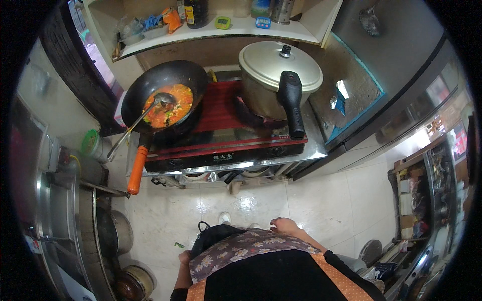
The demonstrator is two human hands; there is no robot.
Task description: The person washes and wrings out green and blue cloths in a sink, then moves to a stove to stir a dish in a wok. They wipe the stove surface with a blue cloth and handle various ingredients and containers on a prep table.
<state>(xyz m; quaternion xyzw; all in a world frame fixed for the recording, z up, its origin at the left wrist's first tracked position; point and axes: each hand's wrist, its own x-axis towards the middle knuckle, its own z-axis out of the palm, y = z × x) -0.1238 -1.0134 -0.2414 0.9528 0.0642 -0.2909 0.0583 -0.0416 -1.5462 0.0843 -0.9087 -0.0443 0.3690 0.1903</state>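
Note:
My left hand hangs low beside the flowered apron, mostly hidden by it and a dark cloth. Held low in front of the apron's other side, my right hand has its fingers loosely bent; its palm is hidden. Both hands are well away from the stove. Before me, a black wok with an orange handle sits tilted on the left burner. It holds an orange-red dish with yellow and green bits. A metal ladle rests in the food, its handle over the rim.
A lidded pressure cooker stands on the right burner of the gas stove, its black handle jutting forward. Two small timers and a dark bottle line the shelf above. Pots occupy the lower left; a green-lidded tub is near the wok.

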